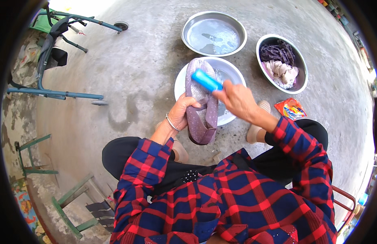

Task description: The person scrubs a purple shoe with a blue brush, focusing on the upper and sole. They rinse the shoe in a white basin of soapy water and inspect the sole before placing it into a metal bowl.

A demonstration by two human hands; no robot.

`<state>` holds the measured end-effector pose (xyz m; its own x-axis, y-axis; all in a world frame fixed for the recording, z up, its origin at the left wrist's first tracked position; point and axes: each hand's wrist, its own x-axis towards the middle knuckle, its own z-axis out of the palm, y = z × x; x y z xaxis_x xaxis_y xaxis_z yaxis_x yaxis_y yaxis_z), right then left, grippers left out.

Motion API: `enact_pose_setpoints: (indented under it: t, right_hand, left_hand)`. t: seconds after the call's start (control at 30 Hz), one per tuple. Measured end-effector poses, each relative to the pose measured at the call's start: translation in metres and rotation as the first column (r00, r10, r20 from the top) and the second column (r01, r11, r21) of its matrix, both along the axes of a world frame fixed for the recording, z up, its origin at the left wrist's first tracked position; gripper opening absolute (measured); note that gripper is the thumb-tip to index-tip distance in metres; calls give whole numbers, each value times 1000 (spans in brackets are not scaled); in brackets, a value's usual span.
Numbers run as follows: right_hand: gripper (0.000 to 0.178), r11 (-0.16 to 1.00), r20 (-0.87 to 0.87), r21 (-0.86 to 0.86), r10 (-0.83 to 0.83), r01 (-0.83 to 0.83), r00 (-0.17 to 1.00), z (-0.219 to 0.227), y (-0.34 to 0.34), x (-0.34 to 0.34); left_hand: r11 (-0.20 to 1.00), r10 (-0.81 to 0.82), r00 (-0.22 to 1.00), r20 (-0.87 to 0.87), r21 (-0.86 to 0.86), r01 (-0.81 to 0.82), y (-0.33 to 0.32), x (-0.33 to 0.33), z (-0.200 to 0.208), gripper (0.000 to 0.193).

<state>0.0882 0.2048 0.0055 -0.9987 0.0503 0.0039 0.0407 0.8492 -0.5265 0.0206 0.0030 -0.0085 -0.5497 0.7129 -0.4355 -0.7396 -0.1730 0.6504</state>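
My left hand (182, 110) grips a mauve dotted shoe (202, 129) by its side, with the toe pointing away from me. It is held over a white basin (180, 83) that has some water in it. In my right hand (238, 101) is a brush with a bright blue back (207, 80), laid across the front of the shoe. The bristles face down and are mostly hidden. Pale soapy film shows on the toe and insole.
Beyond the white basin stands a wide metal basin (244, 37) of water. To the right, another metal basin (303, 82) holds dark and pale wet cloth. An orange packet (289, 109) lies near my right foot. A blue wheeled frame (70, 94) stands at left, green stool-like frames (66, 215) below it.
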Motion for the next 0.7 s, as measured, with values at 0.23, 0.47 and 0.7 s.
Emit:
enact_pose_setpoints:
  t: [0.23, 0.47, 0.7]
  right_hand:
    - [46, 981, -73, 165, -89, 100, 993, 1, 28, -30]
    - [47, 997, -9, 23, 70, -69, 998, -2, 4, 2]
    - [45, 996, -4, -75, 38, -39, 999, -9, 6, 1]
  left_hand:
    - [999, -35, 999, 33, 32, 34, 1, 1, -6, 45]
    - [998, 47, 998, -35, -33, -48, -8, -3, -14, 44]
    - [996, 85, 996, -33, -4, -85, -2, -8, -8, 44]
